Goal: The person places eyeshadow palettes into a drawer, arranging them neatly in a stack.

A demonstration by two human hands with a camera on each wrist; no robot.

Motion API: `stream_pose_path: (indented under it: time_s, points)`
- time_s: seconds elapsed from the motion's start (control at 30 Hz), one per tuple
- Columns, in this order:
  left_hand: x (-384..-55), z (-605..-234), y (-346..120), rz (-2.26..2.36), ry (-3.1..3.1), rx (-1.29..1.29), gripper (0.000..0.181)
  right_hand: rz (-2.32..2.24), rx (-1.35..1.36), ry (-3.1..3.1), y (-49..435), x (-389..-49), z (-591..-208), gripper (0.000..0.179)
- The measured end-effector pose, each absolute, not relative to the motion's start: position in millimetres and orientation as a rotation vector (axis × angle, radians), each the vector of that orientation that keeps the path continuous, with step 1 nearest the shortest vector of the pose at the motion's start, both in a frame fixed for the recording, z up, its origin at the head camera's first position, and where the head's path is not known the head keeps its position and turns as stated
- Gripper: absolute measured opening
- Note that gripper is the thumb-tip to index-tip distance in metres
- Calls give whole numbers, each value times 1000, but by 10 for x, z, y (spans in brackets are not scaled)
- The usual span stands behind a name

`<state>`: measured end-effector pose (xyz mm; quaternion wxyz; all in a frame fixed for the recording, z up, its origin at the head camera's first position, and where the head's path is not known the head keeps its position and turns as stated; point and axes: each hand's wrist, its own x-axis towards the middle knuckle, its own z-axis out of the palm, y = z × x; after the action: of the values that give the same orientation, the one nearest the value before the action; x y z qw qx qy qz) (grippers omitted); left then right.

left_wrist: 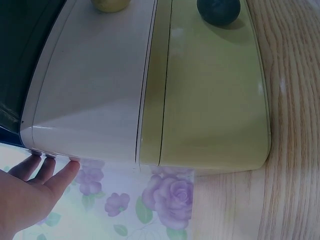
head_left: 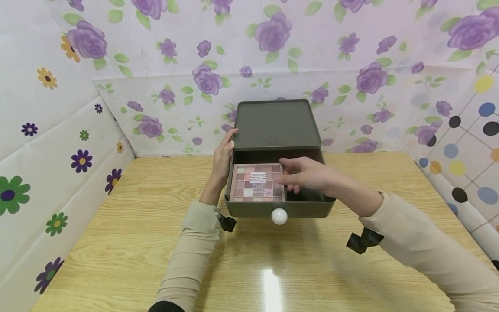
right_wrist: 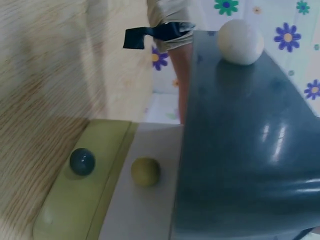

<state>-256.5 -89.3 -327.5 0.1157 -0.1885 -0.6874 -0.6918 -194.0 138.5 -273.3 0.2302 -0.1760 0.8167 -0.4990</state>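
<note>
A dark green drawer [head_left: 253, 209] with a white round knob [head_left: 279, 216] is pulled out of the organizer [head_left: 277, 123]. In the drawer's left part lies an eyeshadow palette [head_left: 249, 184], its cover printed with a grid of coloured squares. My right hand [head_left: 312, 175] reaches into the drawer and pinches the palette's right edge, thumb over it; the other fingers are partly hidden. My left hand [head_left: 222, 158] rests on the organizer's left side. In the left wrist view, the left hand's extended fingertips [left_wrist: 67, 175] touch the casing. The right wrist view does not show the right hand.
Below the green drawer, the organizer has a white drawer [right_wrist: 145, 210] with a yellow knob [right_wrist: 145, 172] and a yellow-green drawer [left_wrist: 215, 90] with a dark knob [left_wrist: 218, 11]. It stands on a wooden table [head_left: 148, 234] before a flowered backdrop [head_left: 167, 78].
</note>
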Motion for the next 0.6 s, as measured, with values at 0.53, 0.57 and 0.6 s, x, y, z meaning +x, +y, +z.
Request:
stream_pose_path:
  time_s: [0.53,0.57,0.6]
  points:
    - [-2747,-3437,-926,-2061,-1974,-587,48,-1560,-665,2493,1548,-1363,-2696,39]
    - [-2777,-3468,-931,-2053,-1972,-586,48,-1560,-692,2502,1555,-1336,-2703,38]
    - [-2791,-3483,-932,-2039,-1974,-580,49,-1555,-726,2520,1563,-1309,-2713,37]
